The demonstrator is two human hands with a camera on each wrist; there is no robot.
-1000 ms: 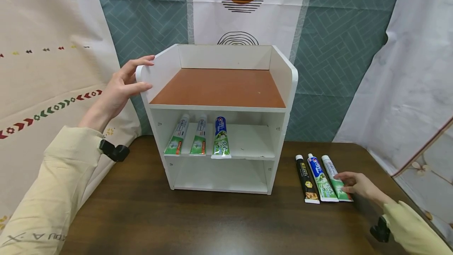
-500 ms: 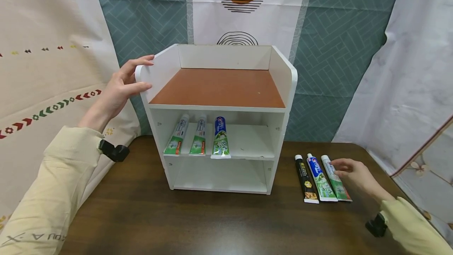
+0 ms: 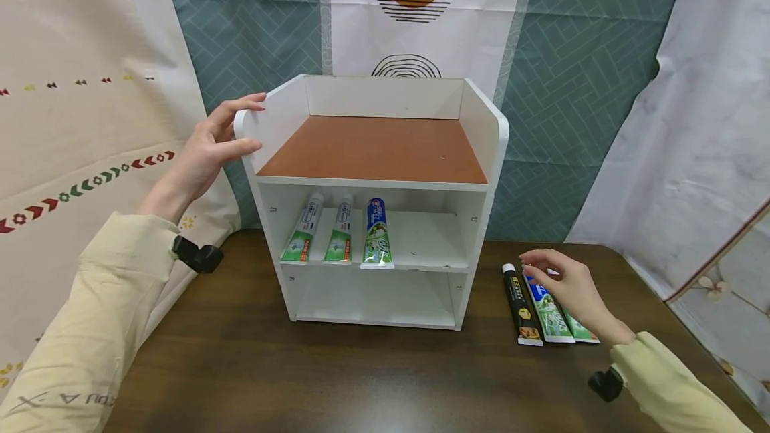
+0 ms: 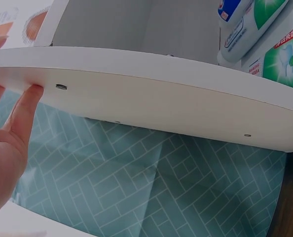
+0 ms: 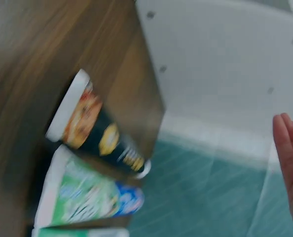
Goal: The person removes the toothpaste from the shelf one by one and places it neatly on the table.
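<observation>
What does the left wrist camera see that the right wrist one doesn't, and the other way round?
Only the left wrist view shows the left hand and the shelved tubes. Only the right wrist view shows the right hand, plus a black tube, a blue-and-green tube and part of a green tube. Both show parts of the white shelf unit, the dark table and the teal cloth.

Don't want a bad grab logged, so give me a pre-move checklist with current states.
1. Left hand holding the shelf unit: ok, on its left panel.
2. Right hand free of any tube: ok.
3. Black tube in plain sight, head view: ok.
4. Rightmost table tube unobstructed, head view: not ok, right hand covers part.
5. Blue-and-green table tube cap tight: cannot tell.
6. Shelf tubes apart: ok.
</observation>
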